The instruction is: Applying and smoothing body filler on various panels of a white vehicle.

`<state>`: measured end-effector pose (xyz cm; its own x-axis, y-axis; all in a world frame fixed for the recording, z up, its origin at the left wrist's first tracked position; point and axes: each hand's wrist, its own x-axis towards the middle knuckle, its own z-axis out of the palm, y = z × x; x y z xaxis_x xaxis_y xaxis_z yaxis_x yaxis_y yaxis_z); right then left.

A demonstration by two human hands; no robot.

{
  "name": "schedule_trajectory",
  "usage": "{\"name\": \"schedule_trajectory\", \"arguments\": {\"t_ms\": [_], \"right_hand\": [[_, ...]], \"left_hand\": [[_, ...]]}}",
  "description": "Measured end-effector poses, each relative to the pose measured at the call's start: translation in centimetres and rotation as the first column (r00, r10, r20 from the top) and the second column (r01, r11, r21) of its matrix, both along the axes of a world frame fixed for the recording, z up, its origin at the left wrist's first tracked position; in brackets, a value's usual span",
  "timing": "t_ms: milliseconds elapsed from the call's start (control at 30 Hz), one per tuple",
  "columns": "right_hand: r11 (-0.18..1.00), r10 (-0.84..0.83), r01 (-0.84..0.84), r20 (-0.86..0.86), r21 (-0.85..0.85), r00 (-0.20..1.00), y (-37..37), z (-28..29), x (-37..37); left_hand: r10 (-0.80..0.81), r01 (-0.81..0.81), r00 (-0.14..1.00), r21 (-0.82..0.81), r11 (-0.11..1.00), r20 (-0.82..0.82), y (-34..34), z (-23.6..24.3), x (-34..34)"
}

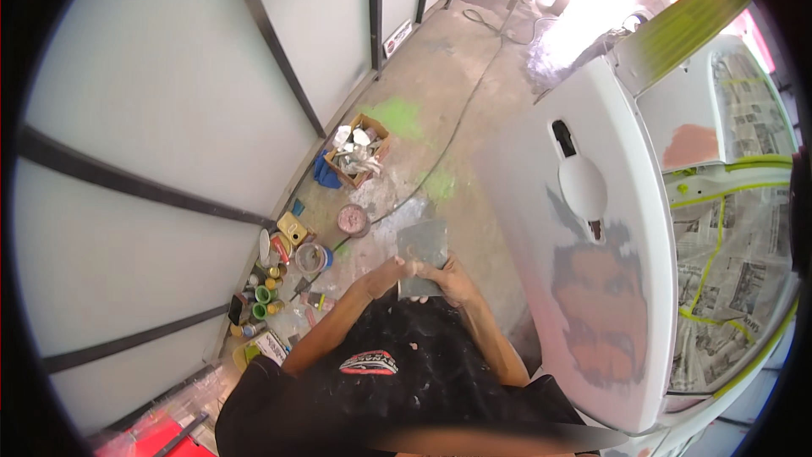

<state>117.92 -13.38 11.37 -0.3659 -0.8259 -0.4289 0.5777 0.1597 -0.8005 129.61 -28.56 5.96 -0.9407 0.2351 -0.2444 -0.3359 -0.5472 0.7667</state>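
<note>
In front of my black shirt I hold a flat, dull grey rectangular sheet; I cannot tell whether it is a board or sandpaper. My right hand grips its right edge, with the fingers partly behind it. At its left edge, my left hand is closed, its fingertips against the sheet. A small pale patch shows on the sheet near those fingers. To my right stands a pale car door with its handle opening bare and sanded filler patches on its lower part.
Along the panelled wall on the left stand a carton of rags, a pink-stained tin, a clear tub, and several small cans and bottles. A cable crosses the concrete floor. Newspaper masking covers the car's opening.
</note>
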Motion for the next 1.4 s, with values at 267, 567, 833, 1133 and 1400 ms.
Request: {"name": "schedule_trajectory", "arguments": {"t_ms": [267,567,833,1133,1400], "right_hand": [[0.985,-0.067,0.123,0.382,-0.124,0.922,-6.8,-3.3,-7.7],[0.965,-0.189,0.229,0.269,-0.126,0.944,-13.7,-2.0,-20.1],[0.777,-0.578,0.621,0.274,-0.102,0.769,-16.9,-1.5,-26.7],[0.459,-0.865,0.888,-0.234,-0.016,0.443,-20.9,-4.1,-32.6],[0.102,-0.963,0.995,-0.248,0.025,0.105,-23.7,-2.9,-41.8]], "left_hand": [[0.457,-0.412,0.888,0.518,0.750,0.043,-5.9,1.2,-7.8],[0.631,-0.558,0.775,-0.427,0.711,0.037,-16.2,-2.7,-16.7],[0.664,-0.574,0.748,-0.520,0.633,-0.018,-20.7,-2.1,-30.5],[-0.155,0.141,0.937,0.068,0.988,0.312,-19.0,-3.2,-46.9],[-0.567,0.541,0.824,-0.290,0.790,-0.007,-22.5,1.3,-60.2]]}}
